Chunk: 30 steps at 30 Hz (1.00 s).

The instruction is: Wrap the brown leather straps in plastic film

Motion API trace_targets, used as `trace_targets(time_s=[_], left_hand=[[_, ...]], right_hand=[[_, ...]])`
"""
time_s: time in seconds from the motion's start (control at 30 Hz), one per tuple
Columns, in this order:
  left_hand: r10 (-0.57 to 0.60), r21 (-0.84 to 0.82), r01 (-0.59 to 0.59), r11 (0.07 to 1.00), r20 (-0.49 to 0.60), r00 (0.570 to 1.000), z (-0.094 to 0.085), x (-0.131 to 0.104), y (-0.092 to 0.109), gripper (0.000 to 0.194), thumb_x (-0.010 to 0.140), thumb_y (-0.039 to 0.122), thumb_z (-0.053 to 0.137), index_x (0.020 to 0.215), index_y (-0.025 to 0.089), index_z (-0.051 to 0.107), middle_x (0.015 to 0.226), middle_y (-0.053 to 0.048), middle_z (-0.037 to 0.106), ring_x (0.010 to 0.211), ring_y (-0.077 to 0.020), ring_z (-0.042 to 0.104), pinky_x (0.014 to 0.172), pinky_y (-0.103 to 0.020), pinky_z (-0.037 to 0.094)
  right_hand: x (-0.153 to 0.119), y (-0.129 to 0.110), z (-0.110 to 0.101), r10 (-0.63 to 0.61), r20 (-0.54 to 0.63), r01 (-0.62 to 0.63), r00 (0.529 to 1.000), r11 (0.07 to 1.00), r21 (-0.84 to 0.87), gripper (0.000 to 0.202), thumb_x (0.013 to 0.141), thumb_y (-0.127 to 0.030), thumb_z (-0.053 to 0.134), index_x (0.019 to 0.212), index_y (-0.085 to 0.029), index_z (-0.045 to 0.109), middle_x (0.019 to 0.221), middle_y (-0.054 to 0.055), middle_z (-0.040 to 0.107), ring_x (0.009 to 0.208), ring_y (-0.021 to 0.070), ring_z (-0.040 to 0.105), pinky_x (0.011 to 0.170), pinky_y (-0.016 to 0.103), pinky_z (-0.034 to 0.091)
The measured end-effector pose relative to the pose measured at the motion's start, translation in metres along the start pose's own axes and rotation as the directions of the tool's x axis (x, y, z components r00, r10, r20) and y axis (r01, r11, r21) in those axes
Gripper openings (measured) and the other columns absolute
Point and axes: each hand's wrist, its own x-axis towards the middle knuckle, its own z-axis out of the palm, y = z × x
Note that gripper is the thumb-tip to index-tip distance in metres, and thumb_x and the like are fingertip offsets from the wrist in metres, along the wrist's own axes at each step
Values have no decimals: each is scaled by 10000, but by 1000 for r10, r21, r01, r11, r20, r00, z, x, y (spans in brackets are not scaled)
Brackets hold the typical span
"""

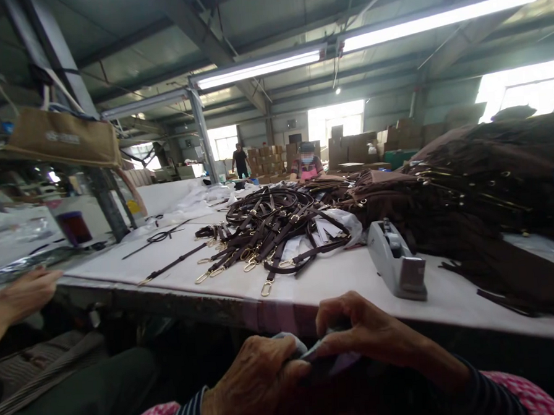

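Low in the view, my left hand (253, 379) and my right hand (369, 329) are close together in front of the table edge. Between them is a small, crumpled bluish-grey piece (311, 352), like cloth or thin film; its exact kind is unclear. Fingers of both hands are closed on it, and shadow hides its lower part. Beyond them, a heap of dark brown straps (278, 223) with gold-coloured clips (266, 288) lies on the white tabletop (244, 291). A grey tape dispenser (395, 260) stands near the edge, beyond my right hand.
At left, a co-worker's hand (28, 295) reaches in beside me. Brown fabric pieces (444, 205) are piled high at right. A single strap (175, 264) lies left of the heap. A tan bag (64, 135) hangs by a metal post (109, 204). Another person (307, 162) is across the table.
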Motion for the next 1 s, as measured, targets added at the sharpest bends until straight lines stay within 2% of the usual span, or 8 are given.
trace_targets(time_s=[0.1, 0.2, 0.33, 0.5, 0.6, 0.8, 0.9, 1.0], left_hand=[[-96, -176, 121, 977, 147, 984, -5, 1, 3, 509, 1042, 616, 375, 791, 209, 550, 658, -1, 601, 586, -140, 544, 647, -258, 418], [-131, -504, 264, 822, 283, 950, -6, 7, -6, 540, 997, 702, 388, 855, 205, 542, 554, 30, 565, 417, -110, 469, 467, -214, 373], [-181, -658, 289, 695, 229, 957, -2, 7, -15, 585, 978, 720, 433, 860, 171, 600, 492, 68, 458, 378, -74, 326, 406, -202, 232], [-197, -755, 317, 574, 248, 948, 8, -3, 4, 600, 862, 767, 613, 840, 169, 652, 549, 50, 465, 466, -75, 310, 465, -228, 226], [-237, -815, 305, 493, 211, 948, 14, 0, 8, 607, 839, 778, 633, 831, 171, 655, 535, 55, 459, 456, -68, 291, 466, -227, 221], [-203, -846, 336, 414, 274, 940, 17, 5, -3, 480, 915, 630, 654, 780, 175, 583, 472, 77, 436, 369, -44, 235, 395, -216, 148], [-247, -885, 290, 363, 209, 946, 14, 2, 7, 457, 949, 594, 631, 841, 150, 636, 486, 75, 429, 391, -41, 241, 413, -202, 164], [-279, -945, 201, 258, 126, 952, 5, 1, 22, 434, 948, 553, 652, 872, 127, 683, 507, 57, 451, 411, -46, 284, 431, -192, 223]], right_hand=[[10, 5, -7, -56, 39, 57, 998, 998, -32, 290, 811, -418, 832, 781, -134, 785, 653, -13, 622, 653, 128, 523, 612, 233, 385], [19, 10, -12, -169, 0, 169, 986, 984, -55, 347, 888, -466, 756, 794, -133, 772, 688, -7, 622, 676, 128, 499, 626, 237, 378], [26, 18, -11, -221, -48, 215, 974, 971, -101, 400, 926, -507, 705, 784, -133, 719, 671, -30, 533, 656, 115, 431, 593, 233, 331], [33, 39, 3, -182, 55, 172, 982, 974, 145, 463, 912, -567, 697, 748, -138, 633, 647, -48, 471, 608, 95, 368, 560, 229, 285], [37, 50, 8, -173, 33, 158, 984, 950, 268, 489, 887, -594, 718, 734, -149, 584, 630, -58, 458, 583, 84, 348, 553, 226, 277], [33, 39, -5, -186, -32, 188, 982, 973, 132, 461, 919, -569, 696, 749, -151, 605, 642, -50, 447, 603, 95, 348, 542, 232, 268], [32, 34, -6, -186, 19, 180, 982, 969, 170, 469, 925, -572, 689, 741, -156, 574, 637, -57, 417, 589, 89, 319, 530, 238, 243], [34, 35, 12, -177, 34, 164, 984, 957, 240, 502, 945, -612, 639, 740, -161, 562, 633, -52, 430, 586, 92, 330, 534, 242, 253]])
